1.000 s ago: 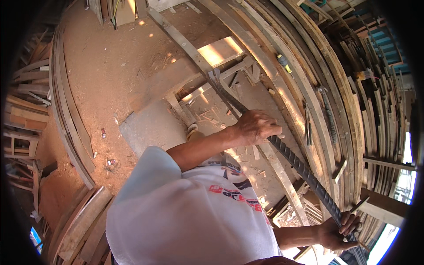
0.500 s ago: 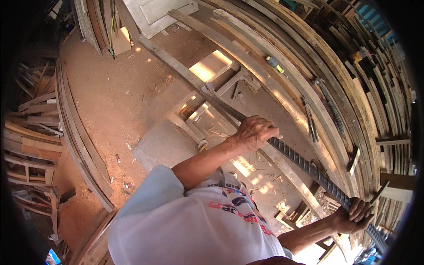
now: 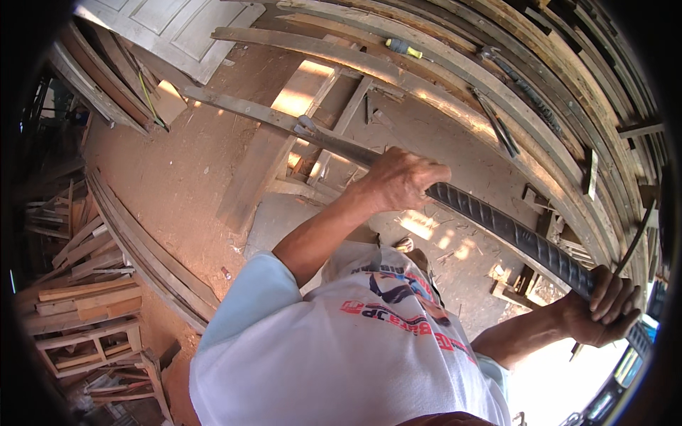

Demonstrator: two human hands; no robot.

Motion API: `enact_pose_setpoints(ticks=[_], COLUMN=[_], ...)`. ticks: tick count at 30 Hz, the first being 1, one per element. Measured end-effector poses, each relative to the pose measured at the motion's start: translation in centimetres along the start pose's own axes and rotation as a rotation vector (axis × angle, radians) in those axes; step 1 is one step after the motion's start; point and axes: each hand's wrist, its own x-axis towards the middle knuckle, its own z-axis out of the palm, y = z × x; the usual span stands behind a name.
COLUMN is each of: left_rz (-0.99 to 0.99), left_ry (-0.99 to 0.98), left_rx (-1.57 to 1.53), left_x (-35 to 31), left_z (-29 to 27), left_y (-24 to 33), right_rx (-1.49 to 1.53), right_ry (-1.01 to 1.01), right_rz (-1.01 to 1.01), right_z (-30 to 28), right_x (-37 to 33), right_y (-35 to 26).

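A long crowbar of dark ribbed steel (image 3: 508,221) slants across in front of my chest. My left hand (image 3: 401,179) is closed round it near the middle of its visible length. Farther right and nearer, my right hand (image 3: 607,307) wraps the bar close to its other end. Its flattened, forked claw (image 3: 305,126) overlaps a long narrow plank (image 3: 245,108) beyond my left hand; whether the two touch I cannot tell. Under the bar, a wooden frame (image 3: 348,110) and a wide board (image 3: 259,163) lie on the floor.
Long timbers (image 3: 455,92) are stacked at the far right, with a yellow-handled tool (image 3: 403,48), a hammer (image 3: 522,85) and pliers-like dark tool (image 3: 496,122) on them. A white panelled door (image 3: 174,28) stands at the far left. Scrap wood (image 3: 89,298) is piled at left.
The whole view has shifted, bringing more of the left wood pile in. Both hands keep their grip on the crowbar, whose right end sits higher in the picture.
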Motion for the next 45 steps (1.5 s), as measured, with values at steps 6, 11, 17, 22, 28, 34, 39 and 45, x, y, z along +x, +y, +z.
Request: enact_pose_setpoints(ticks=[6,11,17,22,28,34,39,45], left_rz=[-0.016,-0.078,-0.009,-0.499,-0.675,-0.468,-0.3,-0.172], left_ry=[-0.255,-0.538,-0.153,0.624,0.081,0.048,0.153,-0.41], left_rx=[0.104,0.117,-0.078,0.193,0.334,0.222,0.644,-0.166], left_x=[-2.5,-4.6,-2.7,-6.0,-14.2,-13.7,-6.7,-3.2], left_z=[9.0,9.7,6.3,-4.0,-7.7,-10.9,-15.2,-7.2], left_y=[-1.5,-1.6,-1.2,-8.4,-18.3,-22.9,-24.2,-10.5], right_rx=[0.219,0.278,0.233,0.227,0.122,0.153,-0.001,-0.08], right_ry=[0.71,0.843,0.792,0.748,0.806,0.84,0.796,0.915], right_rz=[0.043,0.061,0.064,0.089,0.072,0.006,-0.092,-0.141], right_z=[-16.7,-18.0,-17.3,-18.3,-16.5,-13.6,-10.3,-6.4], right_x=[-15.7,-23.6,-20.0,-20.3,-21.2,-19.8,-21.0,-21.6], right_y=[0.0,0.0,-0.3,-1.4,-1.5,-1.6,-2.7,-2.5])
